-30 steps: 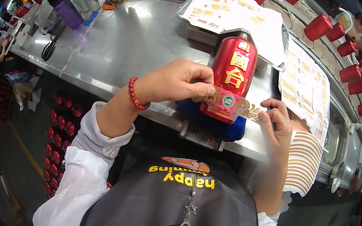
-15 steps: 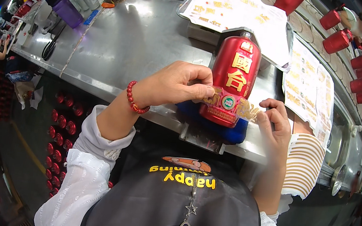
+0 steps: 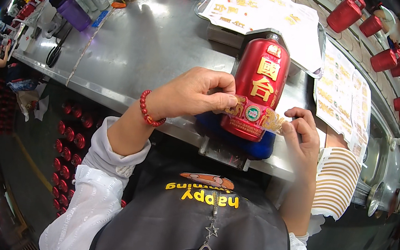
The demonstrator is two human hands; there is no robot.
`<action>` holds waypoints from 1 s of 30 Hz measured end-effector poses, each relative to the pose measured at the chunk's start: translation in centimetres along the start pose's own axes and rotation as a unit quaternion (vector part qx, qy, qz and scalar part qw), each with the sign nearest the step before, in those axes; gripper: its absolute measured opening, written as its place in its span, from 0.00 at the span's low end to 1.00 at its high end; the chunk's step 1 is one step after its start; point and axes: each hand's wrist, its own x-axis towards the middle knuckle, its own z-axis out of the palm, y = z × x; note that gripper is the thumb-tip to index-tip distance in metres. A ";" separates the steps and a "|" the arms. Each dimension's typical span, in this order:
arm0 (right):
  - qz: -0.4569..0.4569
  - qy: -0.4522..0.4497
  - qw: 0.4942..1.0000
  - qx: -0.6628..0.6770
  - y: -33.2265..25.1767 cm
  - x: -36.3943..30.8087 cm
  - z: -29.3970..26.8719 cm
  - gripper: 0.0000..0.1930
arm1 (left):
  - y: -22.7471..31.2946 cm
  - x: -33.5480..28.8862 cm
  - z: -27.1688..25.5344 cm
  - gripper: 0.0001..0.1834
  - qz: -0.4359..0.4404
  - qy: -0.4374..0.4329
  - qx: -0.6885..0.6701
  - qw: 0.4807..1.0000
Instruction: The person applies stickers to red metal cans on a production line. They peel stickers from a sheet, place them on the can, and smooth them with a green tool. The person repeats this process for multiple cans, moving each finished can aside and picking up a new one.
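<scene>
A red bottle [image 3: 259, 87] with gold characters lies on a blue cradle [image 3: 257, 144] at the near edge of a steel workbench [image 3: 155, 44]. A gold label strip [image 3: 253, 114] stretches across the bottle's lower part. My left hand [image 3: 194, 94], with a red bead bracelet at the wrist, pinches the strip's left end against the bottle. My right hand [image 3: 303, 135] pinches the strip's right end. Both hands press the strip onto the bottle.
Sheets of gold stickers [image 3: 259, 10] lie behind and to the right of the bottle. A stack of gold strips [image 3: 335, 181] hangs at the bench's right edge. Red caps [image 3: 383, 57] line the far right. A purple box [image 3: 74, 12] and cables sit at the far left.
The hands and bottle hold about the same pose; the label strip sits a little flatter against the bottle. The view shifted slightly.
</scene>
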 end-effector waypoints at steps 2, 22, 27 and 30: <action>-0.003 -0.001 1.000 -0.005 0.0 0.1 0.1 0.13 | 0.0 0.0 0.1 0.12 -0.009 0.003 -0.002 1.000; 0.027 0.013 0.999 -0.040 1.2 0.3 1.0 0.06 | 0.3 -0.1 0.4 0.14 0.052 0.050 0.165 0.984; 0.000 0.016 1.000 -0.009 -0.9 0.5 1.0 0.20 | -0.7 -1.0 0.7 0.17 0.090 0.161 0.263 0.947; -0.013 -0.025 0.999 0.026 -1.7 0.4 2.2 0.31 | -2.6 -1.0 2.7 0.25 0.140 0.283 0.185 0.931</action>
